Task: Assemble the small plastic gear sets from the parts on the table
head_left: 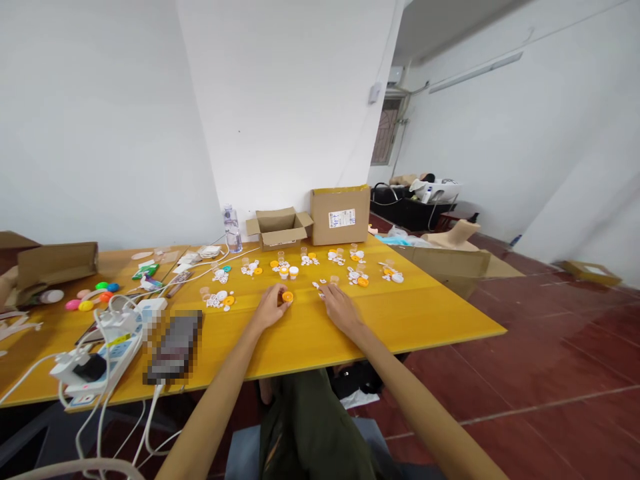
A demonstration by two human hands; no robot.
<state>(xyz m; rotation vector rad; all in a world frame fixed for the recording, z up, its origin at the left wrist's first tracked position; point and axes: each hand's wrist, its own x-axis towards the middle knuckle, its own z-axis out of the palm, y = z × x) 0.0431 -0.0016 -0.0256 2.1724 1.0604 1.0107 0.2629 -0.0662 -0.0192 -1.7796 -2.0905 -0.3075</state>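
My left hand (273, 307) rests on the yellow table (410, 313) with its fingers curled round a small orange cap (287, 297). My right hand (337, 305) lies just right of it, fingertips pinched on tiny white pieces (319, 287). Beyond both hands lie several little groups of orange caps, small clear cups and white bits (357, 275) in rows across the table.
Two cardboard boxes (340, 215) stand at the table's far edge by a clear bottle (232, 229). A power strip with white cables (107, 347), a dark blurred device (175, 347) and coloured round pieces (93, 297) crowd the left. Red floor lies right.
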